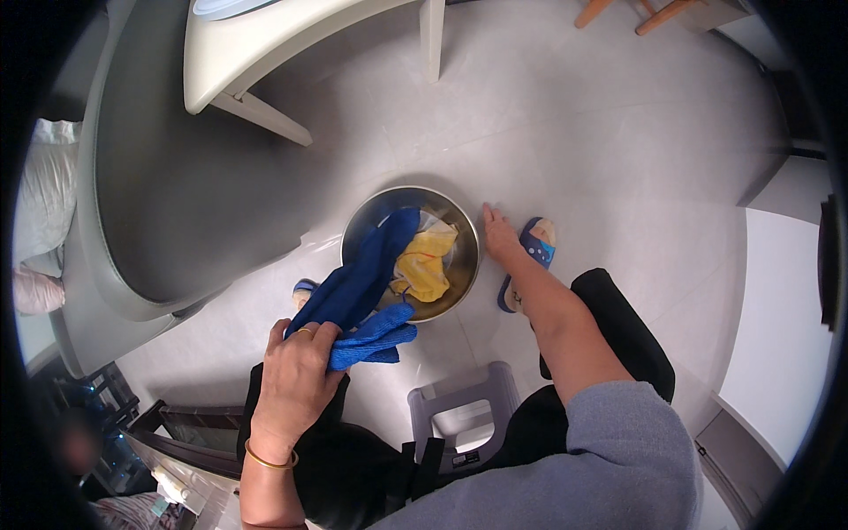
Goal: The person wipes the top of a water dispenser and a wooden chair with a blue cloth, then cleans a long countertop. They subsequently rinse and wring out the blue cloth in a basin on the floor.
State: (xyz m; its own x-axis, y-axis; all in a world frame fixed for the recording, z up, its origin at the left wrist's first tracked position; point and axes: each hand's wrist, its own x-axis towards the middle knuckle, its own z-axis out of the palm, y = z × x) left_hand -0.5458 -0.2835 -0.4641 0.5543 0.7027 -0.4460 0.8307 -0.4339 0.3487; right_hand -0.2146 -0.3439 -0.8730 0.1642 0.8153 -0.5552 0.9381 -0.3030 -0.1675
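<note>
My left hand (298, 371), with a ring and a gold-coloured bangle, grips a bundle of cloth. In it are a long navy blue cloth (361, 278) and a bright blue ribbed cloth (374, 338) with finger-like folds. The navy cloth trails from my hand into a round stainless steel basin (467, 281) on the floor; its far end lies inside. A crumpled yellow cloth (424, 268) sits in the basin, with some whitish material beside it. My right hand (500, 232) is just right of the rim, holding nothing visible; whether it touches the basin is unclear.
A grey plastic stool (464, 424) stands between my legs. My slippered feet (540, 248) flank the basin. On the left are a grey leather sofa (199, 218) and a cream table (298, 40). Wooden legs (589, 12) show at the top right; a white cabinet (775, 318) stands right.
</note>
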